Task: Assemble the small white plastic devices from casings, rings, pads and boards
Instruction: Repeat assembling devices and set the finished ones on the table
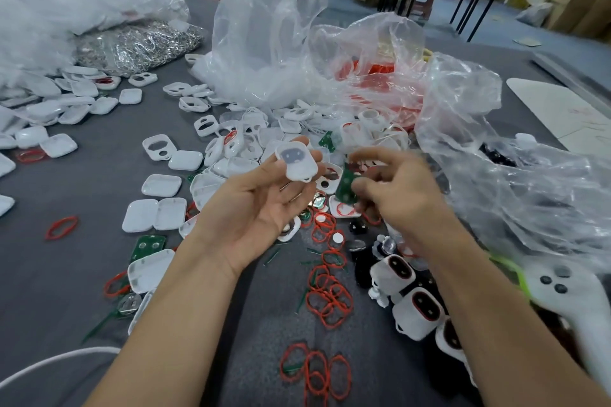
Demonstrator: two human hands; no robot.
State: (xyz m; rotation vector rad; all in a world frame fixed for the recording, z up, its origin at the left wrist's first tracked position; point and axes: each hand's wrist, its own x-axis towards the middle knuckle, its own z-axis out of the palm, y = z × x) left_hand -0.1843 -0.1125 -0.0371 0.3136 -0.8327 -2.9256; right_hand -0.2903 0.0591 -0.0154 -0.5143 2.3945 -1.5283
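Left hand (261, 205): palm up, a white casing (296, 160) is pinched at the fingertips.
Right hand (393, 188): a green board (346, 187) is gripped by curled fingers.

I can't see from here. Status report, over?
Left grip holds casing. Right grip pinches board, close by, not yet in. Nothing between them.

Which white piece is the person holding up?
Start at the big crumpled clear plastic bag mid-table, then drop to the left hand below it. It holds a white casing, the only one off the table, with a grey patch showing.
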